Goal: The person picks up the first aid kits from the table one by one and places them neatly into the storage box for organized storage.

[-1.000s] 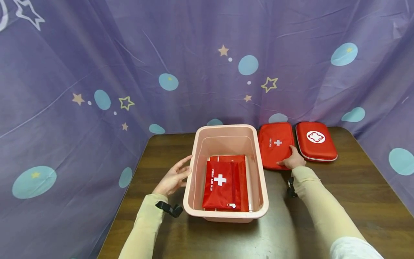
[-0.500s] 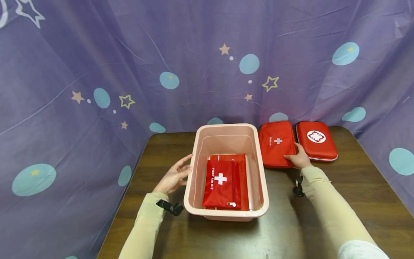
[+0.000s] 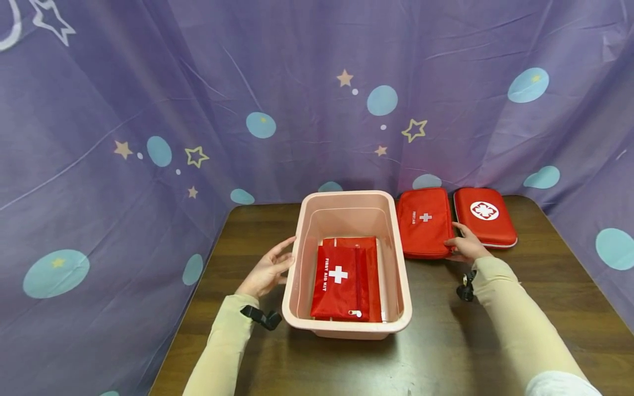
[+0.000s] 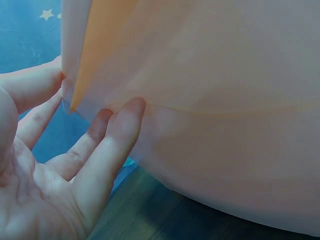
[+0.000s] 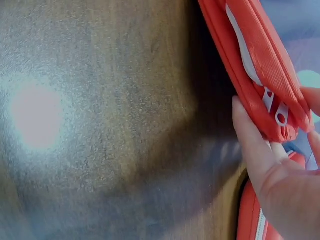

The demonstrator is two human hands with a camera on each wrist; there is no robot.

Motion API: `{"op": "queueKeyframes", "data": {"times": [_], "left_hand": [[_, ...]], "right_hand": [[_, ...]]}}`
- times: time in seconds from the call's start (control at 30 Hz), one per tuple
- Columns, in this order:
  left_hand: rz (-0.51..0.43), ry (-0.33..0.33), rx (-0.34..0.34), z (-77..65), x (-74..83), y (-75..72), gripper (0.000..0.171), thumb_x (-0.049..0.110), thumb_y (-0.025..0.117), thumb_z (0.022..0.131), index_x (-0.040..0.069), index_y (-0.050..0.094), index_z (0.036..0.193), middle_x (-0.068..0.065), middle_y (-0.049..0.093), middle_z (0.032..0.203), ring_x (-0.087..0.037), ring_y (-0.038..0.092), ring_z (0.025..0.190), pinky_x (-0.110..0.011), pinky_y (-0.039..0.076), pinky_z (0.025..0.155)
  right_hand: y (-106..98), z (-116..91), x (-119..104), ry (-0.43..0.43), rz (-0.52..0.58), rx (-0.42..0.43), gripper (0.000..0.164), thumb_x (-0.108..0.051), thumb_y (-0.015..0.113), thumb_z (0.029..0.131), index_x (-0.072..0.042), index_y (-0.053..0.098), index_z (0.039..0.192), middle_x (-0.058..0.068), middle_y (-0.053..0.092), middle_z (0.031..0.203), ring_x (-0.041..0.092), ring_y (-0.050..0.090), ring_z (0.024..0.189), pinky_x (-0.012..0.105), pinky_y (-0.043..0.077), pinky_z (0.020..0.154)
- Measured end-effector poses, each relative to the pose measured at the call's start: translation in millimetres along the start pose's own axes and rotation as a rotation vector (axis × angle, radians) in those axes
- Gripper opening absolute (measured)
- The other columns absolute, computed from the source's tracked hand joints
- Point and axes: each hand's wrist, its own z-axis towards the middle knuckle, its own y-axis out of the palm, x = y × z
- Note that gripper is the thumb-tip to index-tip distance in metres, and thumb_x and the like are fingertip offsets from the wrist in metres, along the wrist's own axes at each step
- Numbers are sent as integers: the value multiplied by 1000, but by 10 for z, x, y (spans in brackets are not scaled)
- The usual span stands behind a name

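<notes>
A pink bin [image 3: 346, 328] is set on the bench [image 3: 426, 346], and at about two o'clock from it a soft red pouch [image 3: 421, 234] marked FIRST AID is found, its left edge just beside the bin's rim. The pouch is grasped at its four-o'clock corner by the right hand [image 3: 472, 246]; in the right wrist view, that corner is held between thumb and fingers, close to two white zip pulls [image 5: 268, 98]. Whether the corner is raised from the bench cannot be told.

At nine o'clock the bin's outer wall is touched by the left hand [image 3: 266, 273], whose fingers are extended and merely laid against it, with nothing clenched. Inside the bin, a flat red wallet [image 3: 339, 291] is laid over another red item [image 3: 374, 291]. At three o'clock from the pouch, a hard red case [image 3: 487, 225] is placed.

The step in hand is judged to be the securing of a hold on the pouch. For the next move, a fuller pinch on the corner would be called for, with the bin steadied at nine o'clock; in any lift, the rim and the hard case should be cleared.
</notes>
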Motion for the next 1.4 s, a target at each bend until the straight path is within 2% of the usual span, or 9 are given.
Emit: {"op": "queueKeyframes", "data": {"times": [0.07,0.2,0.37,0.5,0.63,0.9,1.07,1.2,1.4], "left_hand": [[3,-2,3,3,-4,1,62,5,50,97,12,20,151,-2,55,113,-12,61,92,-35,56,72],[3,-4,9,5,-6,2,62,5,50,96,13,20,151,-3,56,113,-12,61,92,-35,56,71],[-10,4,5,3,-5,-4,64,6,52,96,13,20,151,-2,56,113,-13,62,92,-36,56,72],[-14,11,-1,10,-7,-8,64,7,52,96,13,20,151,-2,56,115,-13,62,94,-36,56,73],[-18,11,-5,21,-13,-6,65,6,53,96,13,19,151,-1,56,115,-12,61,95,-36,55,74],[-16,1,9,12,-19,4,63,4,50,97,13,19,151,1,57,112,-12,62,93,-36,56,72],[-11,5,3,14,-24,-7,64,6,51,96,13,19,151,0,57,114,-12,61,94,-37,55,74],[-12,5,2,11,-22,-5,64,6,52,96,13,19,151,-1,56,114,-13,61,94,-38,55,75],[-12,2,3,1,-15,5,64,5,51,96,13,19,151,-3,56,115,-13,61,94,-37,55,74]], "right_hand": [[-17,2,10,3,32,-7,80,1,47,91,-8,-6,150,28,12,139,6,46,56,38,56,75],[-56,10,43,-2,92,-27,81,2,47,91,-10,-7,150,28,20,132,4,46,50,37,57,71],[-88,6,46,5,114,-56,83,4,45,91,-13,-9,151,28,17,134,8,53,61,37,57,73],[-106,-17,30,7,126,-63,83,6,45,91,-14,-10,151,26,23,130,10,57,73,38,57,76],[-118,-35,32,12,141,-69,84,8,44,90,-14,-10,151,22,31,119,9,56,77,41,56,79],[-138,-19,93,-3,100,-111,81,12,42,90,-8,-8,150,26,31,123,9,57,79,39,56,76],[-143,-17,111,-9,123,-137,80,13,40,90,-8,-8,150,13,46,110,9,60,80,42,55,80],[-148,-29,127,-27,159,-149,80,14,38,89,-10,-7,151,2,50,99,9,59,81,39,56,77],[-173,-50,188,-52,195,-161,76,14,33,88,-12,0,152,-1,49,97,9,57,80,36,55,73]]}}
